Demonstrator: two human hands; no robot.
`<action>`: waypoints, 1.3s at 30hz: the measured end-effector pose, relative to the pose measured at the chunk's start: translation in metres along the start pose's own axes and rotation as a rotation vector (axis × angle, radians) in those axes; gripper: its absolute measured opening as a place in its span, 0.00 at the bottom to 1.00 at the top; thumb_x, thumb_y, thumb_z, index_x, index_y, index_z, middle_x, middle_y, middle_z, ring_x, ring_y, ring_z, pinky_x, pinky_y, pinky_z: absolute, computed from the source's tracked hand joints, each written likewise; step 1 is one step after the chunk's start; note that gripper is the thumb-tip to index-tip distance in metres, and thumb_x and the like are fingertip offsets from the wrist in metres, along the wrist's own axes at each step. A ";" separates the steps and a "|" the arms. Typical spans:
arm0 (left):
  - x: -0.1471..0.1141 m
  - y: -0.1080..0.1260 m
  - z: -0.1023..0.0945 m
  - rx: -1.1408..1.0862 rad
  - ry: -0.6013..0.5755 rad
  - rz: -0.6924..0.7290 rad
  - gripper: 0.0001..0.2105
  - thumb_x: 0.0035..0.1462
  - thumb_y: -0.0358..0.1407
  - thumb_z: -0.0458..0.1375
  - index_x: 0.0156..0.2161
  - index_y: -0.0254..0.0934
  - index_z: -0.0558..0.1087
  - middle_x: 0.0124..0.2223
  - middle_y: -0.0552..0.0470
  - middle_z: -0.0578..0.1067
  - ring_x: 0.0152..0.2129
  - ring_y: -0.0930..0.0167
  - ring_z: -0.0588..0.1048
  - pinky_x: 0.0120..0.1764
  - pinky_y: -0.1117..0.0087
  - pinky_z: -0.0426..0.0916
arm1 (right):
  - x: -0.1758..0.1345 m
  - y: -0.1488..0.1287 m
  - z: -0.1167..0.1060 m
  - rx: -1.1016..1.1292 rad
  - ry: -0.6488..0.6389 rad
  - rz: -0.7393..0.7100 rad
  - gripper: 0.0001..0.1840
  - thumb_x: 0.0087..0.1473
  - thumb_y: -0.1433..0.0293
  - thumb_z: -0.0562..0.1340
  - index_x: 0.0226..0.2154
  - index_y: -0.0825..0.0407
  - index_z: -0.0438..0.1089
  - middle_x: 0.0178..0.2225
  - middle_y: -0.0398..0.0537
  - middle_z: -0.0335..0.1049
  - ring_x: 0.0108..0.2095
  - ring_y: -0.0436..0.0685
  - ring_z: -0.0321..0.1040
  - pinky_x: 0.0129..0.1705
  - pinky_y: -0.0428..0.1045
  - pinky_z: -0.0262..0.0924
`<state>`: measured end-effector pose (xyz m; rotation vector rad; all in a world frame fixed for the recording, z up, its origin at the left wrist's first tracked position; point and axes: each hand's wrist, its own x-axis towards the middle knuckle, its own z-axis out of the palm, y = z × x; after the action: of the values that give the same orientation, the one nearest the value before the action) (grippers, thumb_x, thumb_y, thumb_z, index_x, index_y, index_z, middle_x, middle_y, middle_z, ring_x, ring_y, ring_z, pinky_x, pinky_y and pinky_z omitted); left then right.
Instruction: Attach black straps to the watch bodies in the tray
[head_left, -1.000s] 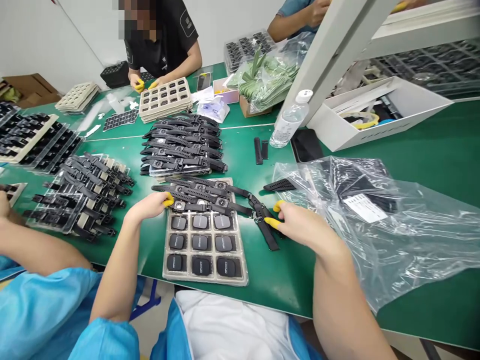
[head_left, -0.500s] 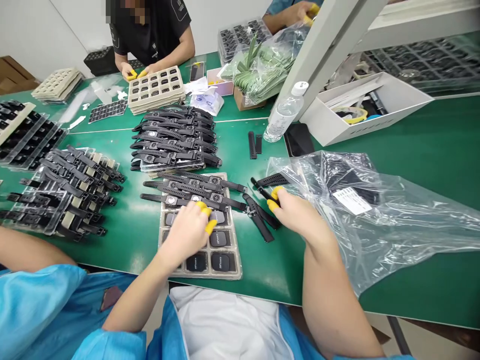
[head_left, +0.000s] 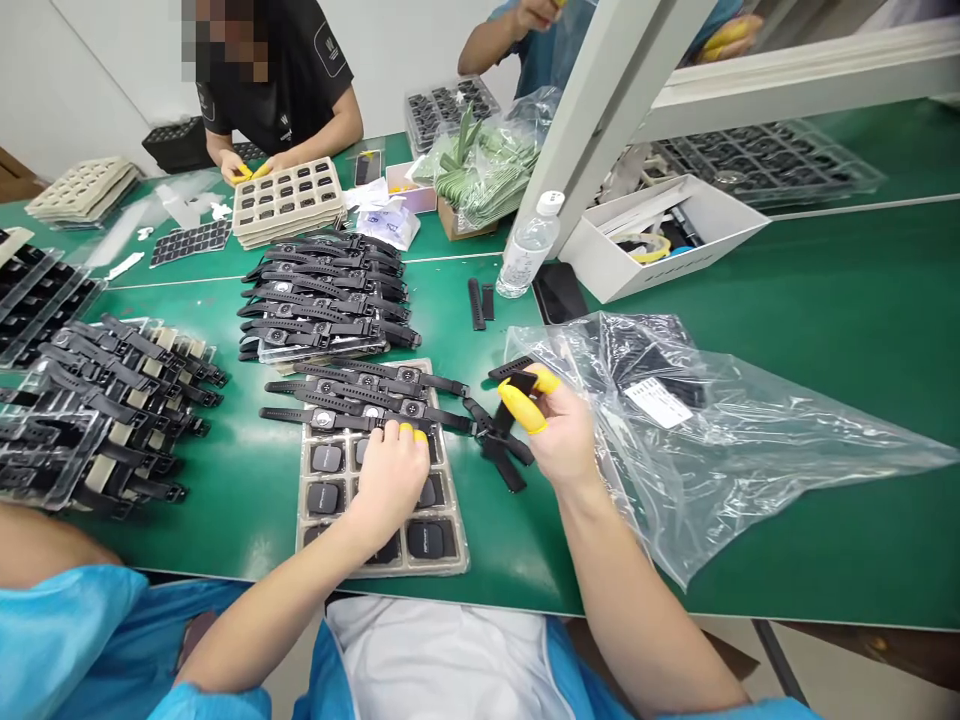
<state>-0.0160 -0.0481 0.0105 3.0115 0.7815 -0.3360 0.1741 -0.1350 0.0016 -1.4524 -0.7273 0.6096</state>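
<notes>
My right hand (head_left: pixel 561 425), in yellow finger cots, pinches a black watch strap (head_left: pixel 521 382) above the table. Loose black straps (head_left: pixel 504 458) lie just left of it. My left hand (head_left: pixel 394 468) is closed over a pale tray (head_left: pixel 459 555), its fingertips curled under at the row below the strapped watches; whatever they grip is hidden. Square black watch cases (head_left: pixel 430 540) sit in the tray's pockets, partly covered by my left hand. Across the tray's far end lie black watches with straps (head_left: pixel 367 385) fitted.
Behind the tray stands a stack of strapped watches (head_left: pixel 322 300); another stack (head_left: pixel 127 410) is at left. A clear plastic bag (head_left: pixel 720 440) with black straps spreads at right. Beyond are a water bottle (head_left: pixel 529 245), a phone (head_left: pixel 561 293) and a white box (head_left: pixel 667 240). Co-workers sit opposite and at left.
My right hand has lifted the strap from among the loose ones and turned it upward. My left hand's fingers have curled in over the tray. The view has shifted slightly.
</notes>
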 end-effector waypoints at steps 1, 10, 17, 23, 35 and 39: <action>0.000 -0.004 -0.002 -0.036 -0.003 0.010 0.09 0.61 0.23 0.52 0.39 0.31 0.75 0.38 0.35 0.76 0.40 0.54 0.75 0.39 0.56 0.69 | -0.003 -0.001 0.003 0.068 -0.024 0.014 0.21 0.56 0.48 0.67 0.35 0.47 0.68 0.35 0.47 0.70 0.34 0.58 0.69 0.37 0.54 0.67; 0.014 -0.048 -0.010 -0.935 0.267 -0.011 0.13 0.67 0.32 0.51 0.55 0.38 0.63 0.48 0.43 0.78 0.44 0.64 0.79 0.45 0.64 0.74 | -0.033 0.010 0.053 0.538 -0.560 0.289 0.17 0.64 0.53 0.63 0.37 0.49 0.64 0.20 0.35 0.63 0.19 0.49 0.58 0.24 0.47 0.54; 0.021 -0.050 0.022 -0.935 0.390 0.363 0.28 0.55 0.20 0.47 0.61 0.38 0.68 0.59 0.43 0.74 0.57 0.64 0.73 0.59 0.58 0.70 | -0.035 0.019 0.059 0.545 -0.613 0.390 0.15 0.60 0.57 0.65 0.34 0.51 0.67 0.15 0.36 0.62 0.16 0.48 0.53 0.22 0.46 0.49; 0.019 -0.054 0.020 -0.933 0.433 0.372 0.25 0.63 0.23 0.47 0.62 0.40 0.68 0.58 0.43 0.75 0.57 0.63 0.73 0.58 0.57 0.71 | -0.035 0.019 0.063 0.626 -0.524 0.435 0.13 0.59 0.59 0.66 0.32 0.50 0.66 0.14 0.35 0.60 0.15 0.48 0.51 0.21 0.46 0.49; 0.017 -0.050 0.019 -0.905 0.399 0.347 0.22 0.71 0.33 0.45 0.67 0.39 0.63 0.58 0.40 0.69 0.57 0.62 0.69 0.60 0.56 0.68 | -0.030 0.010 0.062 0.734 -0.387 0.539 0.18 0.53 0.58 0.70 0.29 0.49 0.64 0.13 0.32 0.53 0.14 0.46 0.45 0.17 0.44 0.42; 0.019 -0.049 0.020 -0.775 0.397 0.300 0.20 0.69 0.33 0.47 0.62 0.36 0.68 0.53 0.40 0.72 0.52 0.61 0.71 0.56 0.55 0.70 | -0.031 0.013 0.060 0.662 -0.370 0.546 0.19 0.54 0.56 0.70 0.28 0.50 0.64 0.12 0.32 0.52 0.14 0.46 0.45 0.18 0.44 0.42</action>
<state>-0.0276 0.0023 -0.0112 2.3934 0.3279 0.4765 0.1092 -0.1185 -0.0147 -0.9072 -0.3335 1.4186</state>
